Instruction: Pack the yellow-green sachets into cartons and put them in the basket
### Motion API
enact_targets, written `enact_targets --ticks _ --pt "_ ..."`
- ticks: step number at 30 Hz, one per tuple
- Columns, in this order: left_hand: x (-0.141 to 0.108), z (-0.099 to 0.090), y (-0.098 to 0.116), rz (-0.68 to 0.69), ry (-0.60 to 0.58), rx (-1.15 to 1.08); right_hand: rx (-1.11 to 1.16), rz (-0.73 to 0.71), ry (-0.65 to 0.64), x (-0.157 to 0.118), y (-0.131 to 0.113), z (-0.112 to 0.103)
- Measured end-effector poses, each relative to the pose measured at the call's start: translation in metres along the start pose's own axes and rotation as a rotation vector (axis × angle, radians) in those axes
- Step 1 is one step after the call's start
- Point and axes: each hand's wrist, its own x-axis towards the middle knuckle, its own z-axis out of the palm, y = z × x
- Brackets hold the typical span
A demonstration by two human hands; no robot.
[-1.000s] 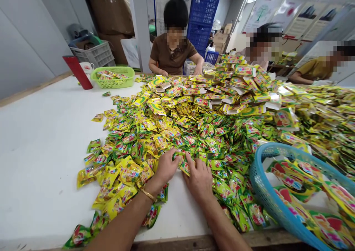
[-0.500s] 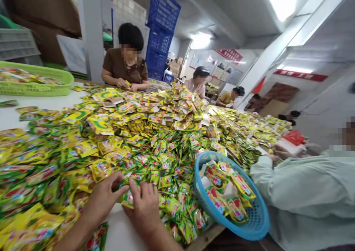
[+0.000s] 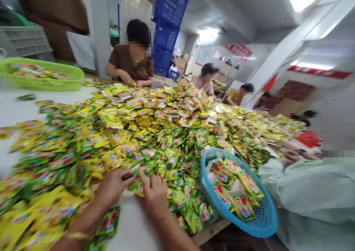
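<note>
Between my two hands is a small green and yellow packet [image 3: 138, 187], low over a white patch of table near the pile. My left hand [image 3: 115, 186] pinches its left side with thumb and forefinger. On the other side, my right hand [image 3: 155, 192] has its thumb and fingertips closed on the packet, covering part of it. Many similar green packets [image 3: 177, 158] are heaped just beyond my hands. To the left lie larger yellow packets [image 3: 50, 210], and a green packet [image 3: 108, 221] rests by my left forearm.
A blue basket [image 3: 206, 169] holding packets stands at the table edge on my right, beside a co-worker's pale green sleeve [image 3: 294, 184]. A lime green basket [image 3: 41, 84] with packets sits at the far left. Across the heap, a person in brown [image 3: 118, 60] works.
The whole view has shifted, so the scene sits farther right. My hands stay together around the packet, with little change in their grip.
</note>
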Motion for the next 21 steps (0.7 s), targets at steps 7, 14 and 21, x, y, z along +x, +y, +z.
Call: enact_targets --ticks 7,14,21 --pt "-0.009 0.004 0.008 -0.122 -0.316 -0.277 0.016 -0.038 -0.043 0.000 0.005 -0.002" --pt "-0.021 0.009 0.017 -0.257 -0.548 -0.629 -0.017 0.007 -0.081 -0.003 0.005 -0.003" --pt "-0.020 0.016 0.012 -0.209 -0.543 -0.637 0.016 -0.012 -0.083 -0.001 0.005 -0.009"
